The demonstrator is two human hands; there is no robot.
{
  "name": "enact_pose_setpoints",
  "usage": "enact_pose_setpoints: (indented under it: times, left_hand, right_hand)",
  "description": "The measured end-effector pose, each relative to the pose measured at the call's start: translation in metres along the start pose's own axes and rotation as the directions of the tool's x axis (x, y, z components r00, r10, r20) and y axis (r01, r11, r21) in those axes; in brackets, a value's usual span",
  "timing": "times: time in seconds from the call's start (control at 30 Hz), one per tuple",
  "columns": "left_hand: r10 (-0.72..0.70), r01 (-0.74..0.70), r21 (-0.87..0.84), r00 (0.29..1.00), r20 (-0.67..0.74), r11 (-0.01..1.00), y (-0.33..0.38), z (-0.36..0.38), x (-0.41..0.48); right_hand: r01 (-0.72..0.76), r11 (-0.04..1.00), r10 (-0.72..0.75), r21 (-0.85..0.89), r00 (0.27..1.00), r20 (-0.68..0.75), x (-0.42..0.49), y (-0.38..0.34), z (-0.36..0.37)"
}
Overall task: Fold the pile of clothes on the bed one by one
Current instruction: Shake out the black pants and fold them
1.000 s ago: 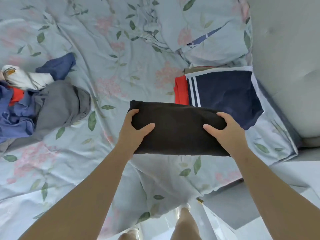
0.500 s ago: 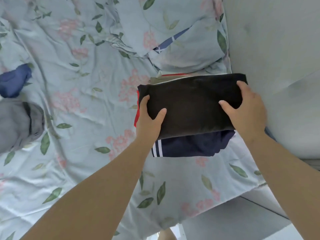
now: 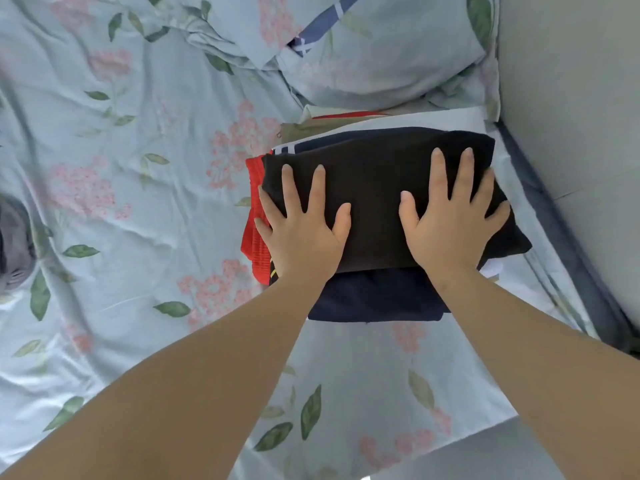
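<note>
A folded black garment (image 3: 377, 178) lies on top of a stack of folded clothes at the right side of the bed. Under it show a navy garment (image 3: 374, 299) with white stripes, a red one (image 3: 254, 233) and a khaki one (image 3: 298, 133). My left hand (image 3: 301, 226) presses flat on the black garment's left part, fingers spread and straight. My right hand (image 3: 453, 216) presses flat on its right part in the same way. A bit of the unfolded pile, a grey garment (image 3: 14, 247), shows at the far left edge.
The bed has a light blue floral sheet (image 3: 138, 168). A pillow (image 3: 381, 57) in the same fabric lies just behind the stack. A grey padded headboard (image 3: 571, 116) rises on the right. The bed's near edge runs along the bottom right.
Both hands carried the folded black garment to the right, set it on the stack, let go of its edges and now press on it with flat palms. The view swung right.
</note>
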State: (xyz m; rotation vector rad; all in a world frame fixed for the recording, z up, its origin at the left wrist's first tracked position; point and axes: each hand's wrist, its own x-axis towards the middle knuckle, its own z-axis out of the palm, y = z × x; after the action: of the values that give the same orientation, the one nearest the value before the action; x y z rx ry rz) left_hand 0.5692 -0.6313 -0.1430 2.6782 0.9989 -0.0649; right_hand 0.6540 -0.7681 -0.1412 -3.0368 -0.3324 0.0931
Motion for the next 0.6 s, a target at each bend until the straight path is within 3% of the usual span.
enact_pose_setpoints:
  times: [0.23,0.6]
  left_hand:
    - [-0.026,0.025,-0.016,0.999,-0.022,1.000,0.006,0.017,0.052]
    - [-0.002,0.001,-0.019,0.999,-0.049,1.000,0.005,0.018,0.053]
  right_hand:
    - [-0.014,0.997,0.018,0.076,0.999,-0.044,0.050,-0.014,0.020]
    - [-0.013,0.994,0.019,0.111,0.998,-0.057,0.050,-0.013,0.024]
